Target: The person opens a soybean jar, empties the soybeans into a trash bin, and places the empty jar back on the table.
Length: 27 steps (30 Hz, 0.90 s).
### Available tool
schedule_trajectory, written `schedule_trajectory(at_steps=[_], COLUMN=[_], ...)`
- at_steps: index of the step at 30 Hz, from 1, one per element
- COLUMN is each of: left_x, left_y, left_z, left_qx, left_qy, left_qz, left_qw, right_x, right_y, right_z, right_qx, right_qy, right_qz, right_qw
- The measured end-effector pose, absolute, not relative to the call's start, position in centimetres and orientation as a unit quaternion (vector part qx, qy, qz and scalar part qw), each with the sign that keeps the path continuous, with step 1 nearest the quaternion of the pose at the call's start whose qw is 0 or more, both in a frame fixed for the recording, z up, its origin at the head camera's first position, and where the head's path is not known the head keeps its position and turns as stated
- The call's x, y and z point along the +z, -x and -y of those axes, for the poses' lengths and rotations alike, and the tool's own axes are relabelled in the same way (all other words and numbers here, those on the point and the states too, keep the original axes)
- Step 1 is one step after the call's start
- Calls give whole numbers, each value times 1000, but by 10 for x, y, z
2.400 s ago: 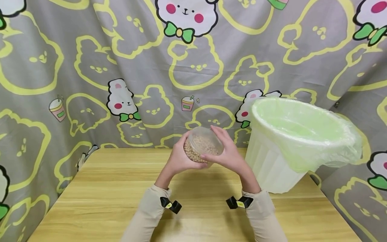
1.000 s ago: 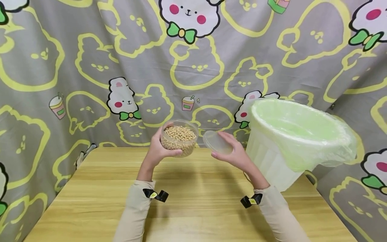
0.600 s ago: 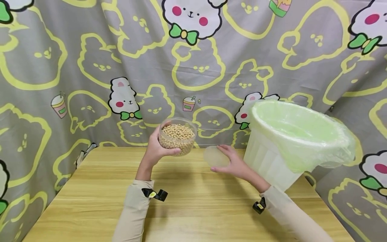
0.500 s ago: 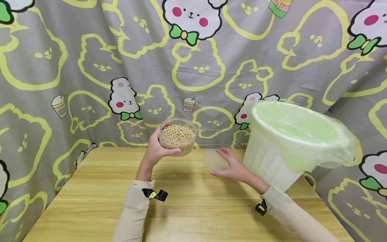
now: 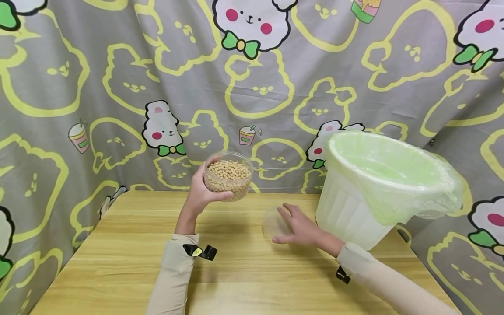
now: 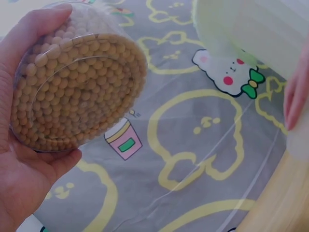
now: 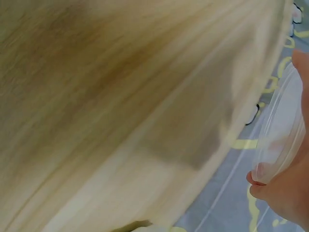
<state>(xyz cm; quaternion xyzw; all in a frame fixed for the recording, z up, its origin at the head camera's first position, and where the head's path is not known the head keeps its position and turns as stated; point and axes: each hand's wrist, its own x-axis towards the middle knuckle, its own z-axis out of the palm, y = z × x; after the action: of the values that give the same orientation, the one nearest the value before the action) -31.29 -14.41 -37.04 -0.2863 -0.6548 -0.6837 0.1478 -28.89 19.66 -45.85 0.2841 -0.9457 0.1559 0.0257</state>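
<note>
My left hand [image 5: 199,190] grips a clear round plastic jar [image 5: 232,188] by its side, above the table's back part. The jar stands uncovered and slightly tilted, and pale round soybeans [image 5: 228,169] fill much of it. In the left wrist view the jar's base [image 6: 82,96] shows, packed with beans. My right hand [image 5: 301,227] holds a translucent round lid [image 5: 273,224] by its edge, low over the table to the right of the jar. The right wrist view has the lid [image 7: 280,125] between thumb and fingers.
A white ribbed bin [image 5: 350,210] with a pale green plastic liner [image 5: 397,162] stands at the table's right back, close to my right hand. A wooden table [image 5: 244,280] lies below. Behind it hangs a grey cartoon-print curtain [image 5: 189,87].
The lid came off the jar in my right hand, then moved right and down toward the table. My left hand took the jar leftward, so its beans show from above.
</note>
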Motion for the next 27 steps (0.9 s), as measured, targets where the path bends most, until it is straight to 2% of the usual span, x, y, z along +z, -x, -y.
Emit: schedule_trajectory(at_steps=[27], left_x=[-371], left_y=[314], left_z=[150], left_qx=[-688], left_qy=[271], left_qz=[657], left_qw=[147], right_x=[-483], right_y=[290], right_z=[-184], right_qx=[154], right_qy=[-271], right_qz=[947], right_qw=[-77])
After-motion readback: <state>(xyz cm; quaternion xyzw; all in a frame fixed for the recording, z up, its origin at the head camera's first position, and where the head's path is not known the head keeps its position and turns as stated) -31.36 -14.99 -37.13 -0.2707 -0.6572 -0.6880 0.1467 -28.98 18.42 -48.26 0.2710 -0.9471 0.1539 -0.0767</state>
